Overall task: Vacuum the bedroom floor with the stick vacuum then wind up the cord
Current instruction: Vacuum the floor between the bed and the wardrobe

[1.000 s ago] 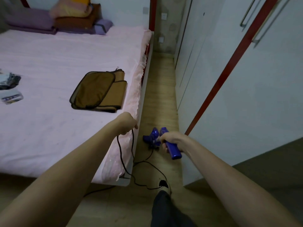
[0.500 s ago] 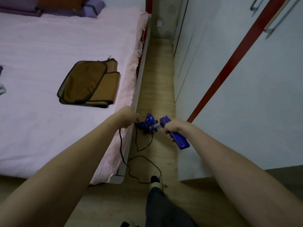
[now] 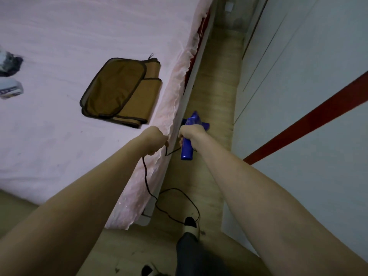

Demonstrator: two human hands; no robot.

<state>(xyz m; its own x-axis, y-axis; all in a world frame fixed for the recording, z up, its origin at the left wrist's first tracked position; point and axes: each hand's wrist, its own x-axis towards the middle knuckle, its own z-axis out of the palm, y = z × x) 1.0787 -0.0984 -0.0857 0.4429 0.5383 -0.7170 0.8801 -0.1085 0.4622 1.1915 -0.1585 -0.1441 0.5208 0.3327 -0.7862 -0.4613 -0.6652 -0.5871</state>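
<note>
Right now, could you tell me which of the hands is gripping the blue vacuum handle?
The right hand grips the vacuum handle; the left hand holds the cord.

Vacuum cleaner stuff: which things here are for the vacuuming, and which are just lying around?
For the job:
- blue vacuum, its handle held by the right hand
- black cord, held up by the left hand, looping down to the floor

Just lying about:
- folded brown mat on the bed
- small white packet and dark bundle at the bed's left edge
</note>
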